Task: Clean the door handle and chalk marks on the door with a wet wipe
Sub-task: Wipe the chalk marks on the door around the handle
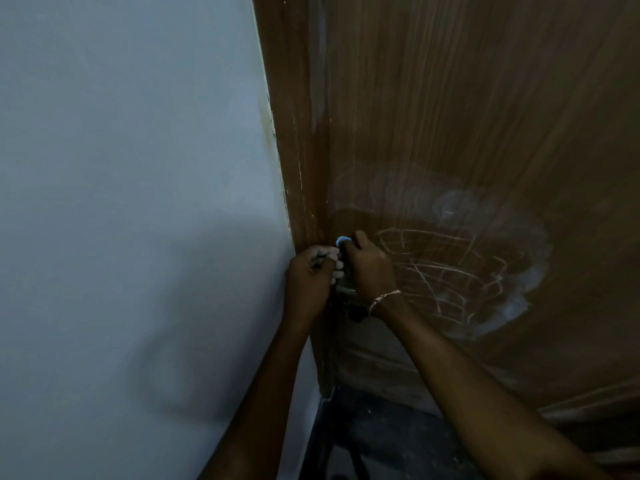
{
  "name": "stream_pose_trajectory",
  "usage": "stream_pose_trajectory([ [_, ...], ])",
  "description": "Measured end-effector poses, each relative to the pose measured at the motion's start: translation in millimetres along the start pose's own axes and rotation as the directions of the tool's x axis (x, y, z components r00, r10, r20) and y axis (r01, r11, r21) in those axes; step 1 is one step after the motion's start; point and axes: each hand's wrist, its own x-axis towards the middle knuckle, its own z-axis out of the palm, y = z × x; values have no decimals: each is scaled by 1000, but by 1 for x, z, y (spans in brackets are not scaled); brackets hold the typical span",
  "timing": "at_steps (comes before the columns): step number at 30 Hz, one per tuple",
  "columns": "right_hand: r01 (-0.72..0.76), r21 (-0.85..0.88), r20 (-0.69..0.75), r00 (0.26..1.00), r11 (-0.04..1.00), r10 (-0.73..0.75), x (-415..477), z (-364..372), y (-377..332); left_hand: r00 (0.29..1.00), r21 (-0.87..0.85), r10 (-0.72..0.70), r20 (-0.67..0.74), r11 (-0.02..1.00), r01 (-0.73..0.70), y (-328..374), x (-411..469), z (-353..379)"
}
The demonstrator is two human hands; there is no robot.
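The scene is dim. A brown wood-grain door (485,116) fills the right half of the view; a darker door frame (294,133) runs down its left edge, and a pale blue-grey wall (121,168) occupies the left half. A dark floor (381,438) shows at the bottom, between the two forearms.

Both hands meet at the door's left edge, at latch height. The left hand (308,275) is closed in a fist against the frame edge, fingers curled around a pale item that cannot be identified. The right hand (369,268) is also closed, fingers together, with a small pale blue wet wipe (343,241) bunched at its fingertips and pressed against the door surface. A thin bracelet (384,298) circles the right wrist.

The door handle (346,292) is mostly hidden: only a short grey-metal section shows in the gap between the two wrists, with darker lock hardware just below it. The hands and wrists block the rest of it.

The chalk marks (443,268) lie on the door panel just to the right of the right hand. They consist of thin, pale crossing lines forming a rough grid or net. Around them, a broad whitish smear (530,271) curves from above the marks down their right side.

The chalk lines form no readable letters or numbers, and no labels or brand marks can be made out
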Motion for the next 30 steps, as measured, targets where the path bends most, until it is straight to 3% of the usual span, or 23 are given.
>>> stream_pose_trajectory([
  [5,-15,72,-262,965,997,33,13,-34,8,1000,7,11,-8,1000,-11,2,2,4],
  [10,-41,30,-54,998,999,43,4,-15,-6,999,91,51,10,995,-51,2,4,11],
  [16,-163,147,-367,907,976,207,-3,-52,18,1000,86,28,1,996,-28,-8,1,7],
  [21,-144,47,-222,963,988,151,-18,-38,17,998,58,39,41,997,-41,3,-3,16],
  [26,-278,158,-360,877,947,318,-16,-63,26,999,36,33,28,999,-34,-2,-4,9],
  [30,-194,95,-282,935,976,213,-11,-54,10,999,44,30,34,999,-31,1,-3,12],
])
